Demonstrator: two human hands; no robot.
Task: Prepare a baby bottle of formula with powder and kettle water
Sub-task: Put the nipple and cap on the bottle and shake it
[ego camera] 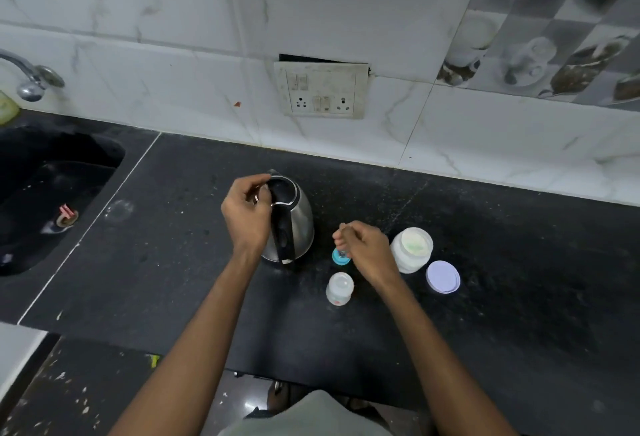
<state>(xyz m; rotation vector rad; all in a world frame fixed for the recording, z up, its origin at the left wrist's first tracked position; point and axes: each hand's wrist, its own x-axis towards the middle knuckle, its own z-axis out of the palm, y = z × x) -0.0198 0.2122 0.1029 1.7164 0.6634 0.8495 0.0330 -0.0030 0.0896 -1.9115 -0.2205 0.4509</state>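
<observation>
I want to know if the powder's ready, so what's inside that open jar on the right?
The jar stands open, its lid lying beside it. Inside shows pale powder with a faint greenish shape, possibly a scoop. How deep the powder goes cannot be seen.

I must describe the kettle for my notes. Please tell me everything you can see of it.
The kettle stands upright on the black counter, left of the small bottle. Its rounded body looks like shiny steel; the lid and the handle, which faces the camera, are black, apparently plastic. The lid looks closed. The left hand is at its top left edge, by the lid. No base or cord is visible.
</observation>
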